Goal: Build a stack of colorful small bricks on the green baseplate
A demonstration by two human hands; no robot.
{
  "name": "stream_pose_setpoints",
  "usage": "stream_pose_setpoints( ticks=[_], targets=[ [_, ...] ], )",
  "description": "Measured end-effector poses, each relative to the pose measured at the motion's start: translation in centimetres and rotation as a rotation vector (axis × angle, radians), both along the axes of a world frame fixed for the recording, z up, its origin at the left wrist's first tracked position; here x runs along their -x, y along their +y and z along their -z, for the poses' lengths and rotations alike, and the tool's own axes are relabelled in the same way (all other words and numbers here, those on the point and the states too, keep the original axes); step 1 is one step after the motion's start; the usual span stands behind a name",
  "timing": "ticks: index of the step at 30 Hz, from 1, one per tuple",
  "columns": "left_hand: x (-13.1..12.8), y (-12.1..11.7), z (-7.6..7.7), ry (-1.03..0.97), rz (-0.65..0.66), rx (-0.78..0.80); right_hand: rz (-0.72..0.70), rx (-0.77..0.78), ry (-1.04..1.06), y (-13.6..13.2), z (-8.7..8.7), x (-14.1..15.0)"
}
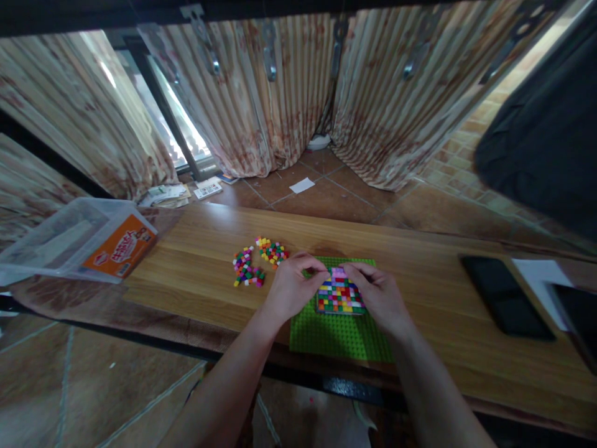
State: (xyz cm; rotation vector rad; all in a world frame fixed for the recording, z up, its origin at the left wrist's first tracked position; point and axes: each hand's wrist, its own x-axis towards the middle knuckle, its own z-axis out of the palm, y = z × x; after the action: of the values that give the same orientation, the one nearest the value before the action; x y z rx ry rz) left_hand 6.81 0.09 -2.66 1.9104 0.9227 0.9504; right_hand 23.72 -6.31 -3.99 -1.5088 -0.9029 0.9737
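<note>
A block of small multicoloured toy bricks (339,298) stands on a green studded baseplate (336,342). Pink bricks show along its far edge. My left hand (295,285) is at the block's far left corner, thumb and forefinger pinched together; whatever sits between the fingertips is too small to make out. At the far right corner, my right hand (380,294) has its thumb and fingers closed against the block's edge, and the fingertips hide what they grip. Left of my left hand lie two loose piles of bricks, a nearer pile (247,269) and a farther pile (271,250).
A clear plastic box (69,233) with an orange label stands at the wooden table's (196,249) left end. To the right lie a black phone or tablet (506,295), white paper (541,286) and another dark device (578,311). Curtains (261,106) hang beyond.
</note>
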Motion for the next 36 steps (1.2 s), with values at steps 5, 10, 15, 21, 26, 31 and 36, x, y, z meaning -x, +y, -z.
stream_pose_setpoints(
  ticks=[5, 10, 15, 21, 26, 31, 36],
  targets=[
    [-0.2, 0.1, 0.2, -0.029, -0.015, 0.097, 0.0, -0.002, 0.02, -0.1, 0.1, 0.2],
    [-0.4, 0.2, 0.3, -0.074, -0.028, 0.215, -0.011, 0.009, 0.023, -0.1, 0.2, 0.7],
    [-0.9, 0.2, -0.3, -0.067, -0.054, 0.364, 0.037, 0.012, -0.004, -0.1, 0.0, 1.1],
    [-1.4, 0.4, -0.1, -0.077, -0.088, 0.468, 0.029, 0.008, -0.035, -0.1, -0.3, 1.2],
    [-1.3, 0.1, 0.3, -0.081, -0.081, 0.41, 0.019, 0.014, -0.011, -0.3, -0.1, 1.0],
    [-0.5, 0.1, 0.0, -0.066, -0.023, 0.285, 0.01, 0.034, 0.028, -0.2, 0.1, 0.9],
    [1.6, 1.5, -0.2, -0.121, -0.049, 0.252, 0.011, 0.047, 0.014, -0.1, 0.0, 0.8]
  ],
)
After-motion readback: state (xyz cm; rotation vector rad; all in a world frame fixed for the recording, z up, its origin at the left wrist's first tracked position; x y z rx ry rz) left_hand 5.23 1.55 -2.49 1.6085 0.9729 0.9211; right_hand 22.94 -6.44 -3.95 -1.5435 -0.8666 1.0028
